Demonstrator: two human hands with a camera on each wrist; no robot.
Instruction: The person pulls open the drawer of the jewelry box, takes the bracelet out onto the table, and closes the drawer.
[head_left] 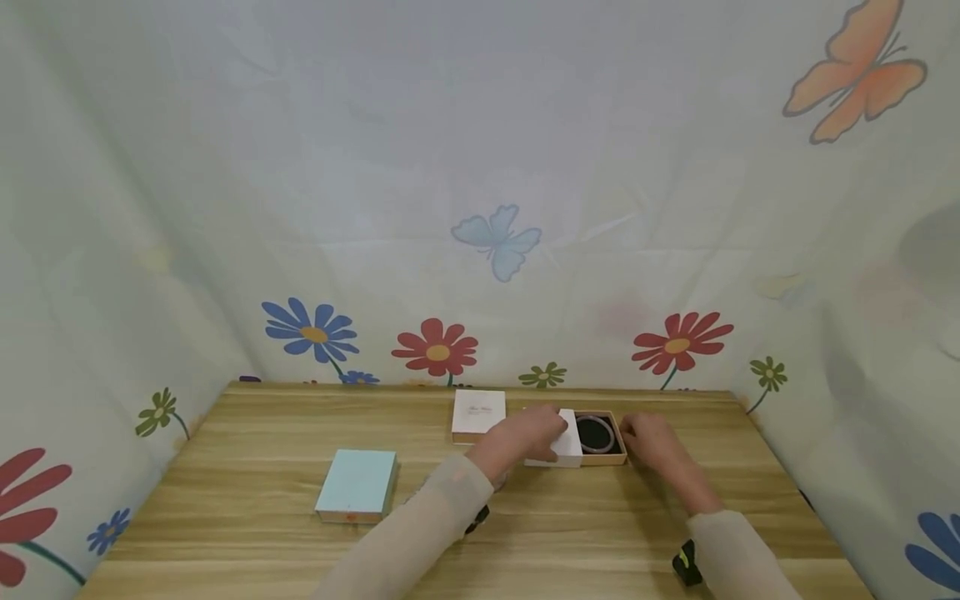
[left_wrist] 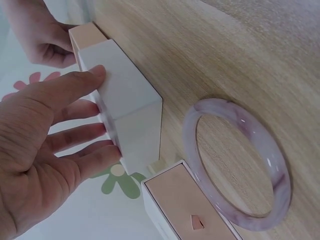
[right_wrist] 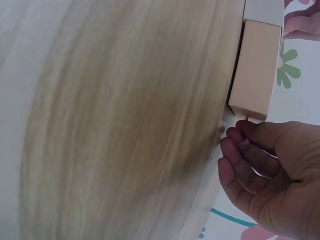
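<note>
My left hand (head_left: 528,433) holds the white sleeve (left_wrist: 120,80) of a drawer box, thumb on its top and fingers along its far side. From the sleeve's right end juts a tan drawer (right_wrist: 255,70), partly slid out. Inside it a pale bangle (head_left: 597,451) lies on a black cushion. At the drawer's right end my right hand (head_left: 654,442) pinches a small tab between thumb and fingertip. In the left wrist view a glossy lilac-and-white marbled bangle (left_wrist: 281,187) is close beside a second white box (head_left: 480,411), whose pinkish front (left_wrist: 175,192) carries a small tab.
On the left of the wooden table (head_left: 247,467) lies a light blue box (head_left: 358,482). A pale curtain (head_left: 360,167) printed with flowers and butterflies hangs behind the table and along both sides.
</note>
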